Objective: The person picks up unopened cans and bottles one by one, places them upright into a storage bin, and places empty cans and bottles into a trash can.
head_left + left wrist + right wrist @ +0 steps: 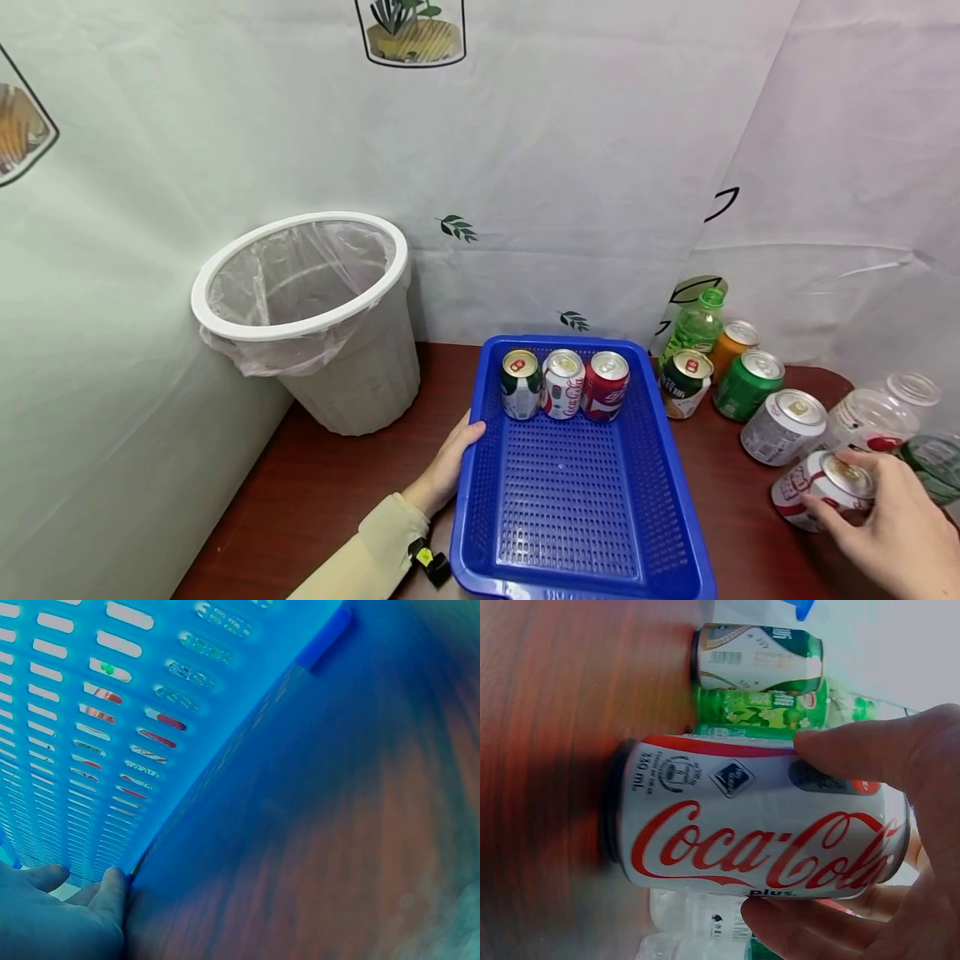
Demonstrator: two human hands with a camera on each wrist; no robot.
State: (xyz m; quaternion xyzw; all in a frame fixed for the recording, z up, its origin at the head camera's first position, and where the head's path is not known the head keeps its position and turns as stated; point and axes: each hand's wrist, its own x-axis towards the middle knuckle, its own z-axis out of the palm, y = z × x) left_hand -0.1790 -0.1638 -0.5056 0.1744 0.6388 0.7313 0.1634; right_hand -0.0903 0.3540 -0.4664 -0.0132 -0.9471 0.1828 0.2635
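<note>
Right fingers (855, 752) around a white Coca-Cola can (750, 825), left fingers (112, 891) at the blue basket (566, 508), their hold unclear

I can see red script on the white can (727, 817) in the right hand (896, 517), slotted blue on the basket (566, 500) beside the left hand (446, 462).
</note>
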